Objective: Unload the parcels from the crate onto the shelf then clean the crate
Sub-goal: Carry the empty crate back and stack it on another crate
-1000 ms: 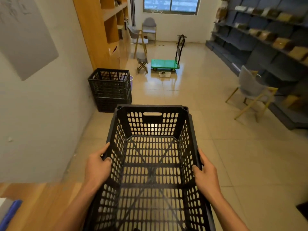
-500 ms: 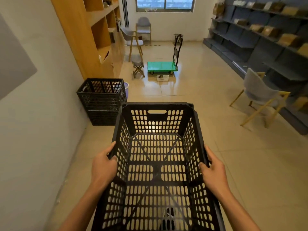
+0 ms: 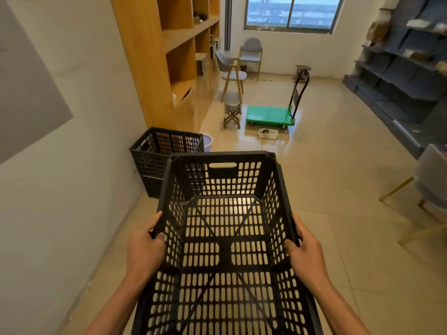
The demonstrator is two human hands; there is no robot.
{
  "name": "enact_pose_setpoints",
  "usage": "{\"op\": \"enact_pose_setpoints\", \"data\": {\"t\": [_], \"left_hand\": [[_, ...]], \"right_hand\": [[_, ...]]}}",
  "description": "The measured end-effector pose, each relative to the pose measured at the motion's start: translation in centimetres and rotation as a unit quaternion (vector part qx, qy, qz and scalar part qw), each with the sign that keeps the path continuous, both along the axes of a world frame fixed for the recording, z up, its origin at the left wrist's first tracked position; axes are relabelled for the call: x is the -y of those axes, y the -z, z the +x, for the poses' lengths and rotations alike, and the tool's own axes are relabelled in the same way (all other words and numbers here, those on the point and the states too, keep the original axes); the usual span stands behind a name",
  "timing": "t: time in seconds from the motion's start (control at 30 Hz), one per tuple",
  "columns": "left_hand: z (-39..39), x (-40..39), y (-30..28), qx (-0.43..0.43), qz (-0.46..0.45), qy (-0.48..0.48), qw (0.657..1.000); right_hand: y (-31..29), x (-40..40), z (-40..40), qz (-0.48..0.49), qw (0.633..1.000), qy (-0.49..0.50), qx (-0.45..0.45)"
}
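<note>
I am carrying the black slotted crate [image 3: 225, 238] in front of me, above the tiled floor [image 3: 338, 189], with its open top facing up at me. My left hand [image 3: 145, 247] grips the crate's left rim about halfway along, thumb hooked over the top edge and the fingers curled down the outer wall. My right hand [image 3: 306, 252] grips the right rim at the matching spot, thumb over the edge in the same way. Through the perforated bottom I see only floor; there are no parcels inside.

Ahead and to the left, against the white wall [image 3: 72, 165], stands a stack of black crates [image 3: 164, 160], with a small purple bucket [image 3: 207, 142] just beside its far right corner. Behind those rises the wooden shelving unit [image 3: 169, 56]. Farther down the room sit a green platform trolley [image 3: 271, 116], a small white basket [image 3: 268, 133] on the floor just in front of it, a folding stool [image 3: 232, 112] and grey chairs [image 3: 251, 53] below the window. Along the right side runs the dark grey shelf [image 3: 406, 68] holding blurred parcels [image 3: 416, 23], with another grey chair [image 3: 430, 182] standing near it.
</note>
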State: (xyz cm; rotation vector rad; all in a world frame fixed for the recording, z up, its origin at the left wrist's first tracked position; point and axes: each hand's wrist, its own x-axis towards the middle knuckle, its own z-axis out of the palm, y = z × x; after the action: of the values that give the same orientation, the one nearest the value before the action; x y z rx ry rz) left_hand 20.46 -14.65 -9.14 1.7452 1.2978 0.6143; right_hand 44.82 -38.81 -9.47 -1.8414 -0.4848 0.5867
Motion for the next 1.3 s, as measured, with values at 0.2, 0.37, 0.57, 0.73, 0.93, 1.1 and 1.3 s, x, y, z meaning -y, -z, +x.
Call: {"op": "enact_pose_setpoints", "data": {"t": [0.2,0.37,0.57,0.73,0.93,1.1,1.3], "left_hand": [[6.8,-7.8,1.9,0.038,0.021,-0.016,0.999],[13.4,-16.2,3.2,0.039,-0.020,-0.041,0.998],[21.0,-23.8,2.1,0.022,-0.001,-0.030,0.999],[26.8,-29.9,2.6,0.037,-0.002,-0.040,0.999],[35.1,-37.3,4.0,0.027,-0.003,-0.073,0.997],[39.7,-42.9,4.4,0.036,-0.001,-0.132,0.991],[41.6,-48.7,4.9,0.037,-0.012,-0.225,0.974]], "right_hand": [[1.3,-8.7,7.4,0.000,1.000,0.002,-0.014],[1.4,-16.8,13.4,-0.011,1.000,0.019,-0.020],[0.4,-23.9,20.5,-0.008,0.999,0.031,-0.014],[0.8,-30.2,26.8,-0.003,1.000,0.020,-0.017],[3.3,-39.7,36.6,-0.017,0.999,-0.019,-0.023],[3.2,-48.5,43.9,-0.020,0.996,-0.089,0.007],[1.5,-60.4,48.8,-0.034,0.979,-0.187,0.071]]}}
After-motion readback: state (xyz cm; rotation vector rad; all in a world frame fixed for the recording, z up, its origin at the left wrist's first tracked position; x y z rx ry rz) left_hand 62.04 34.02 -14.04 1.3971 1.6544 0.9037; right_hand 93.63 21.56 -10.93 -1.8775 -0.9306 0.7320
